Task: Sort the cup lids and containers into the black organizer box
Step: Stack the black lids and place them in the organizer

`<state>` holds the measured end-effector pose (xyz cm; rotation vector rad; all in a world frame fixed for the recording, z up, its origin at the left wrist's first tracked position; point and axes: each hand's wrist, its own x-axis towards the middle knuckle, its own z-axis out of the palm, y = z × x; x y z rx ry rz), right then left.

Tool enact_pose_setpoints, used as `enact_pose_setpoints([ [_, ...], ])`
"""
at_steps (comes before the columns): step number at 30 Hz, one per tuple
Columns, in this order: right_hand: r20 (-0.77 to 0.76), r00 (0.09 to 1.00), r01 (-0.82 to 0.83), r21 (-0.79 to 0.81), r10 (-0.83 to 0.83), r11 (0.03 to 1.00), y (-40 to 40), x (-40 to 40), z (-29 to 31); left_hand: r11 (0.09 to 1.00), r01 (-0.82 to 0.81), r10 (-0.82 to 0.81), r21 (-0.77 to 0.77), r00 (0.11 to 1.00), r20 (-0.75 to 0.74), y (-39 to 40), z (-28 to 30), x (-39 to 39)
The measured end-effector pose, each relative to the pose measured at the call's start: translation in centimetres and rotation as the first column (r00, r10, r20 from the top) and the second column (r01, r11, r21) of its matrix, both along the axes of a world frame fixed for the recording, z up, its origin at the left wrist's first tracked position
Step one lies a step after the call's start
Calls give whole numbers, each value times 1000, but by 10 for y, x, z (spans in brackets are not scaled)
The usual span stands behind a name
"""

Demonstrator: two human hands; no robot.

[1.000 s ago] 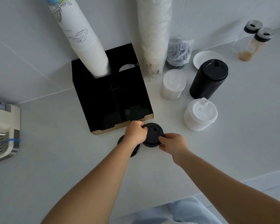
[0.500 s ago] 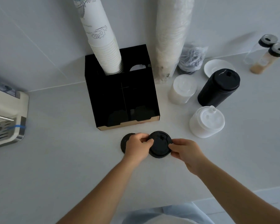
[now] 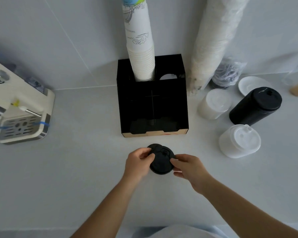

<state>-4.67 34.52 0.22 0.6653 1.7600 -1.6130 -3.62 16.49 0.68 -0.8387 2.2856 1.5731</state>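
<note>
A black cup lid (image 3: pixel 161 162) is held just above the counter between both hands. My left hand (image 3: pixel 138 162) pinches its left edge and my right hand (image 3: pixel 186 166) pinches its right edge. A second black lid (image 3: pixel 153 146) lies on the counter behind it, partly hidden. The black organizer box (image 3: pixel 152 103) stands a short way beyond, open at the front, with dark lids low in its front compartments. A tall stack of white paper cups (image 3: pixel 141 54) stands in its back left slot.
Right of the box are a stack of white lids (image 3: pixel 213 103), a black lid stack (image 3: pixel 255 106), a white lid stack (image 3: pixel 239 141), a saucer (image 3: pixel 251 85) and a wrapped cup sleeve (image 3: pixel 215 40). A coffee machine (image 3: pixel 17 107) stands at left.
Both hands have drawn the black lid back from the box front toward me, over the second lid. The camera has tilted, so the box now sits more central.
</note>
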Motion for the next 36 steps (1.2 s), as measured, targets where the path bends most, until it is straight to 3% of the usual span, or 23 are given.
enact_pose_setpoints([
  [8,66,993,101,11,-102,995,-30,-10,-14,990,120,-116,-71,991,59,-17,-4,-28],
  [20,100,994,-73,197,54,978,-37,-22,-17,959,204,-182,-194,975,125,-24,-17,-41],
  [28,136,989,-80,187,55,979,-39,-27,-23,963,224,-193,-151,962,192,-25,-20,-50],
  [36,248,966,74,8,-74,997,-38,-25,-14,986,134,-158,102,945,286,-32,-16,-44],
])
